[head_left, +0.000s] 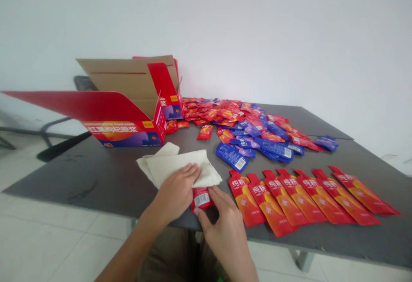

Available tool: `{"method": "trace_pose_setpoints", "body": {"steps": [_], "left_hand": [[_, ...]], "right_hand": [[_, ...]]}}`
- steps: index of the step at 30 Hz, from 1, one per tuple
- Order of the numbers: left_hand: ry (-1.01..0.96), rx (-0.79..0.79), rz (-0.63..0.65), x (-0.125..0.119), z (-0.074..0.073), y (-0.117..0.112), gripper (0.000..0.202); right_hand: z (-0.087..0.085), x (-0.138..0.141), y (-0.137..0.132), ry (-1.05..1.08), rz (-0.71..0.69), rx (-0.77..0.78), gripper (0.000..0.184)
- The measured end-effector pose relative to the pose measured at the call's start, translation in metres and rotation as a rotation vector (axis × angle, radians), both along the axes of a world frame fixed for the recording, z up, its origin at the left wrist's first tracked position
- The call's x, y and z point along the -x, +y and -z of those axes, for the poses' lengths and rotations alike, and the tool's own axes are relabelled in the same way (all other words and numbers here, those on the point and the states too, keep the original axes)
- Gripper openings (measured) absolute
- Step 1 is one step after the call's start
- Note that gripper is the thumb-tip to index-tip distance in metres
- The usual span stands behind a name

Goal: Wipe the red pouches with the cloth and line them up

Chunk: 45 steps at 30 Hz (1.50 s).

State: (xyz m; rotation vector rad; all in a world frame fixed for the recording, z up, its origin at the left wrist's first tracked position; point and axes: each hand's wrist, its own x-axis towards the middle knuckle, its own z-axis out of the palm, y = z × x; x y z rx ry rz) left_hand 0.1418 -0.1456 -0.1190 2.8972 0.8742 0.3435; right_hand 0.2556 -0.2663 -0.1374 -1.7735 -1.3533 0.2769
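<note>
A folded cream cloth (180, 166) lies over the upper part of a red pouch (201, 198) near the table's front edge. My left hand (180, 187) presses on the cloth, its fingers together and bent over it. The lower end of the pouch shows a white barcode label. My right hand (222, 217) grips that pouch by its right edge, between thumb and fingers. To the right of this hand, several red-and-orange pouches (283, 200) lie face up in a slanted, overlapping row.
A heap of red pouches (222, 112) and blue pouches (273, 147) covers the back middle of the dark table (122, 179). An open red carton (128, 131) stands at the left, flaps raised, with another carton (172, 101) behind it. A white wall rises behind.
</note>
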Motion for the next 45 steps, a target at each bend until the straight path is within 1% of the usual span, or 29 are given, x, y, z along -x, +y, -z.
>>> {"method": "trace_pose_setpoints", "body": {"steps": [2,3,4,6,8,10,11,13,15,16,17,18,20,21,22,23,24,25,27,29,31,33,35,37,38,40,42,44,45], "left_hand": [[0.023,-0.02,-0.029,-0.006,-0.002,0.01,0.062],[0.029,-0.029,-0.018,-0.006,-0.002,0.009,0.062],[0.028,-0.036,0.004,-0.004,-0.001,0.003,0.062],[0.0,-0.044,0.061,0.004,0.003,-0.016,0.064],[-0.045,-0.053,0.096,0.012,0.007,-0.034,0.066],[-0.062,-0.048,0.093,0.014,0.007,-0.039,0.067],[-0.056,-0.04,0.078,0.012,0.006,-0.034,0.067],[-0.028,-0.028,0.032,0.004,0.004,-0.017,0.065],[-0.006,-0.035,-0.018,-0.004,0.002,0.001,0.062],[0.0,-0.045,-0.029,-0.006,0.002,0.006,0.061],[-0.001,-0.056,-0.027,-0.006,0.002,0.005,0.061],[-0.008,-0.066,-0.014,-0.005,0.004,0.001,0.062],[-0.035,-0.08,0.038,0.003,0.008,-0.018,0.066],[-0.052,-0.082,0.057,0.008,0.01,-0.028,0.066],[-0.066,-0.084,0.073,0.012,0.01,-0.037,0.066],[-0.071,-0.078,0.084,0.015,0.01,-0.042,0.065],[-0.067,-0.064,0.083,0.015,0.009,-0.043,0.065],[-0.055,-0.048,0.071,0.014,0.007,-0.038,0.064],[-0.021,-0.014,0.022,0.008,0.003,-0.019,0.063],[0.002,-0.021,-0.029,0.0,0.001,0.003,0.061],[0.009,-0.039,-0.038,-0.003,0.002,0.013,0.061],[-0.003,-0.047,-0.013,0.0,0.005,0.004,0.063],[-0.03,-0.044,0.024,0.008,0.009,-0.016,0.066],[-0.044,-0.034,0.058,0.014,0.01,-0.032,0.067],[-0.042,-0.027,0.067,0.015,0.008,-0.034,0.068],[-0.021,-0.012,0.052,0.011,0.004,-0.027,0.066],[0.002,-0.013,0.009,0.004,0.001,-0.009,0.063],[0.021,-0.035,-0.021,-0.002,0.0,0.004,0.062],[0.025,-0.049,-0.021,-0.003,0.001,0.006,0.062]], "right_hand": [[0.0,0.0,0.0,0.001,0.004,-0.014,0.05],[-0.001,0.001,0.0,0.01,0.003,-0.011,0.049],[-0.001,0.001,0.0,0.022,0.001,0.0,0.044],[-0.002,0.002,0.0,0.039,0.001,0.021,0.033],[-0.002,0.002,-0.001,0.035,0.002,0.034,0.033],[-0.002,0.001,0.0,0.022,0.007,0.035,0.036],[-0.002,0.001,0.0,0.018,0.005,0.037,0.035],[-0.001,0.0,0.0,0.011,0.003,0.029,0.034],[-0.001,0.0,0.0,0.007,-0.002,0.007,0.042],[-0.001,0.0,0.0,0.008,-0.001,-0.003,0.047],[-0.001,0.0,0.0,0.012,0.0,-0.006,0.047],[-0.002,0.0,0.0,0.02,0.004,0.002,0.042],[-0.002,0.002,0.0,0.032,0.007,0.021,0.031],[-0.002,0.002,0.0,0.032,0.005,0.027,0.03],[-0.002,0.002,0.0,0.028,0.004,0.028,0.033],[-0.002,0.002,-0.001,0.021,0.006,0.026,0.037],[-0.001,0.002,-0.001,0.014,0.01,0.026,0.04],[-0.001,0.002,-0.001,0.007,0.011,0.028,0.039],[0.0,0.001,-0.001,-0.001,0.011,0.026,0.037],[0.001,0.001,-0.001,-0.005,0.006,0.006,0.044],[0.001,0.0,0.0,-0.003,0.008,-0.019,0.051],[0.001,0.001,0.0,0.012,0.008,-0.015,0.044],[0.0,0.001,0.0,0.024,0.009,0.006,0.033],[-0.001,0.001,0.0,0.018,0.012,0.018,0.031],[-0.001,0.001,0.0,0.013,0.015,0.017,0.033],[-0.001,0.001,0.0,0.01,0.004,0.01,0.034],[-0.001,0.0,0.0,0.011,0.0,-0.002,0.036],[-0.001,0.0,0.0,0.004,0.006,-0.02,0.044],[-0.001,0.001,0.0,0.004,0.01,-0.024,0.046]]}}
